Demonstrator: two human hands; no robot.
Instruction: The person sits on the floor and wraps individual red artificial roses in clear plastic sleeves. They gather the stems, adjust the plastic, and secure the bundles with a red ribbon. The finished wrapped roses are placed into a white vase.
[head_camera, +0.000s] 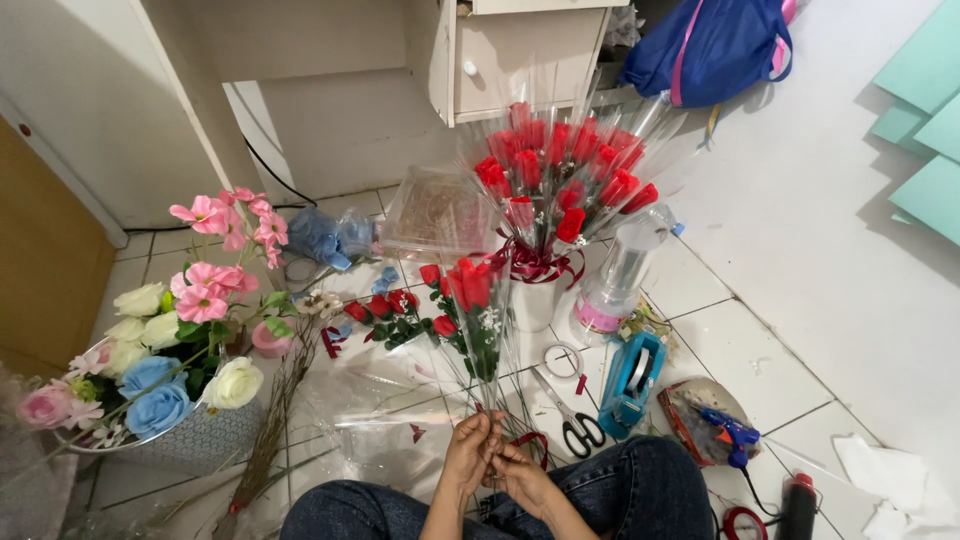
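My left hand (472, 450) and my right hand (520, 478) meet over my lap, both pinched on the lower end of a clear cellophane-wrapped red rose (472, 285) that stands upright in front of me. A dark red ribbon (530, 440) lies at the stem by my right hand's fingers. Behind it a white container holds a bunch of several wrapped red roses (560, 175), tied with red ribbons. Loose red rosebuds (385, 310) with green leaves lie on the floor tiles to the left of the held rose.
Black-handled scissors (575, 425), a roll of clear tape (562, 360), a blue tape dispenser (630, 380) and a blue glue gun (730, 432) lie at right. A basket of pink, white and blue flowers (170, 350) stands at left. Cellophane sheets (380, 410) cover the tiles.
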